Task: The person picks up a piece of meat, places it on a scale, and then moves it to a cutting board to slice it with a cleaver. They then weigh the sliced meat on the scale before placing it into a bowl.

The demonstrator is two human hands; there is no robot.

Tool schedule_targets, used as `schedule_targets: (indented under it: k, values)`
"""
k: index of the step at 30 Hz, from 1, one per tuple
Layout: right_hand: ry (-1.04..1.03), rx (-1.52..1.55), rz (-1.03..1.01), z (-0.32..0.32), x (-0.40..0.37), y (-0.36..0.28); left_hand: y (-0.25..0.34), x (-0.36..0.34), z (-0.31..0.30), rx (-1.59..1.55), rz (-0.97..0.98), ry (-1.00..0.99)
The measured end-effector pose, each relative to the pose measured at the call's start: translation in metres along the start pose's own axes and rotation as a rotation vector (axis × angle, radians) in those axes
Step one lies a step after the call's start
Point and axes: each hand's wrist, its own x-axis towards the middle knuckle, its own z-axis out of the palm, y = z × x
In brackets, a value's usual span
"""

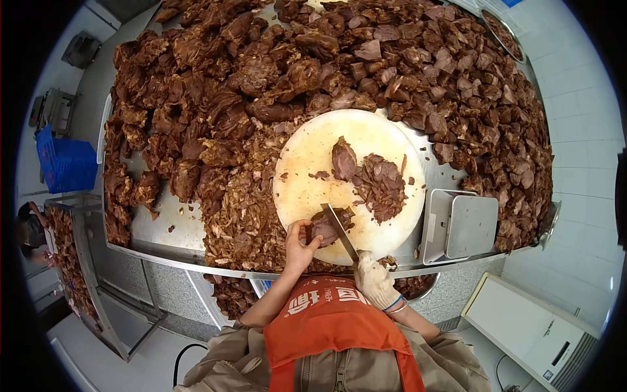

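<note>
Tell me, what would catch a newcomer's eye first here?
A huge heap of brown meat covers the steel table, ringing a round white cutting board on the near side. At the board's near edge the left hand holds down a piece of meat while the gloved right hand sets a knife to it. A small scale sits just right of the board.

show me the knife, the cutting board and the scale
knife (339,230), head view, middle of the blade
cutting board (307,157), head view, bare left part
scale (471,225), head view, flat top plate
</note>
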Motion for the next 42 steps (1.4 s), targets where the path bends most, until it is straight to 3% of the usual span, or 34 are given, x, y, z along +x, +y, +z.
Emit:
schedule_targets:
  k: [4,6,9,11,12,14,17,28,32,38,42]
  values:
    - [0.020,-0.155,-0.050,-0.007,-0.003,-0.008,-0.002,0.000,0.001,0.001,0.004,0.008]
    - [0.136,-0.403,-0.106,-0.014,-0.005,-0.014,-0.005,0.001,0.001,0.000,0.017,0.006]
    - [0.080,-0.219,-0.078,-0.016,-0.001,-0.012,0.015,-0.005,0.001,-0.001,0.027,0.009]
    - [0.087,-0.322,-0.095,-0.024,-0.002,-0.016,0.027,-0.006,0.002,0.002,0.039,0.012]
    - [0.087,-0.426,-0.122,-0.026,-0.001,-0.017,0.029,-0.007,0.002,0.187,0.190,-0.006]
    - [0.043,-0.412,-0.074,-0.019,-0.002,-0.017,0.037,-0.012,0.002,0.384,0.393,-0.083]
    - [0.015,-0.389,-0.047,-0.021,-0.004,-0.014,0.042,-0.013,0.002,0.479,0.424,-0.092]
    - [0.024,-0.329,-0.052,-0.024,0.007,-0.016,0.046,-0.009,0.001,0.460,0.402,-0.121]
    - [-0.067,-0.294,-0.020,-0.014,0.020,-0.012,0.044,-0.007,0.001,0.451,0.425,-0.136]
    - [0.106,-0.353,-0.132,-0.007,0.042,-0.008,0.041,-0.001,-0.002,0.453,0.457,-0.174]
    - [0.057,-0.039,-0.021,0.029,0.059,-0.004,0.040,0.000,-0.001,0.474,0.495,-0.162]
